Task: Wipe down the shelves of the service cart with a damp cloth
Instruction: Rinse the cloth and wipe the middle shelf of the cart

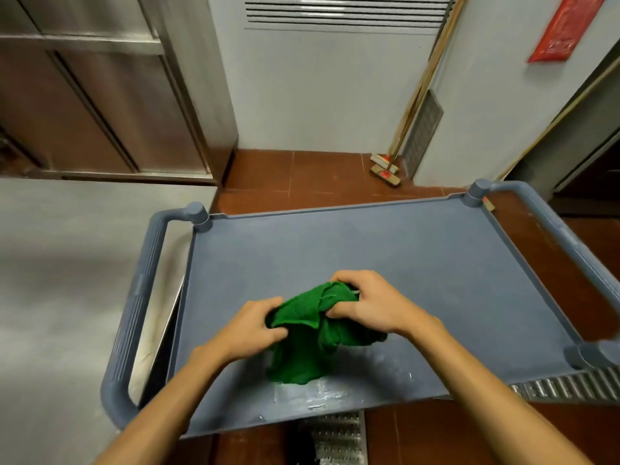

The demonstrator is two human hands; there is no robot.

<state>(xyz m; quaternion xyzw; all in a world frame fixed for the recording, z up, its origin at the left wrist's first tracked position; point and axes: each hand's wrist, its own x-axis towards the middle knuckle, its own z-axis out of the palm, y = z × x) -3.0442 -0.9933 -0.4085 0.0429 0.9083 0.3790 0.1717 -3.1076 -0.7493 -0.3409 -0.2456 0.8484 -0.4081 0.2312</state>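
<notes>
A grey-blue service cart stands in front of me, and its top shelf (385, 250) fills the middle of the head view. A bunched green cloth (312, 337) lies on the near part of that shelf. My left hand (255, 325) grips the cloth's left side with curled fingers. My right hand (365, 303) grips its upper right part, thumb pinching a fold. Wet streaks (322, 396) shine on the shelf just in front of the cloth, near the front edge.
The cart has a tubular handle at the left (141, 297) and another at the right (553, 226). A steel cabinet (100, 95) stands at the far left. Brooms (389, 169) lean in the wall corner. A metal floor drain grate (335, 437) runs under the cart.
</notes>
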